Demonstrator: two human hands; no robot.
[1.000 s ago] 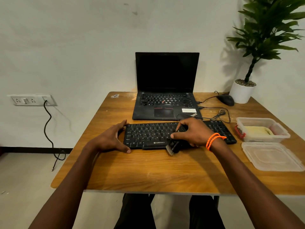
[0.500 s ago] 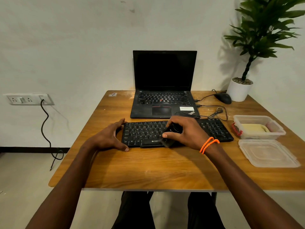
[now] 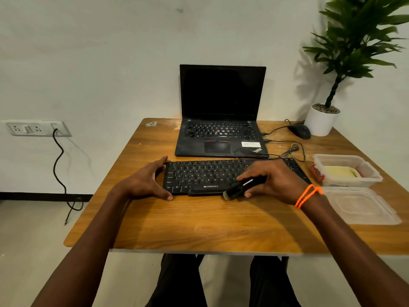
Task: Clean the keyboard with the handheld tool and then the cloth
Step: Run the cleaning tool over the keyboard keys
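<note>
Two bare hands work at the flat black plastic keyboard (image 3: 221,177), which lies across the middle of the wooden worktop (image 3: 199,222), just in front of the open black laptop (image 3: 221,129). The left hand (image 3: 145,181) braces the keyboard's left end, thumb at the near corner and fingers at the far corner, lightly curved round the end. The right hand (image 3: 269,181) has its fingers wrapped round a small black handheld brush tool (image 3: 242,187), bristled head pointing at the keyboard's near edge beside the space bar.

By my judgement the keyboard is light, stiff and prone to sliding on the smooth wood, so holding it by its ends is sensible; the keycaps are the fragile part and call for gentle strokes. The tool looks light and rigid, best gripped round its body, as here.

Near the worktop's right edge stands a clear plastic box (image 3: 363,180) holding a pale yellow folded cloth (image 3: 338,171), untouched, its clear lid (image 3: 363,207) lying just nearer. A black mouse (image 3: 299,130) and white potted plant (image 3: 322,122) occupy the far right corner.
</note>
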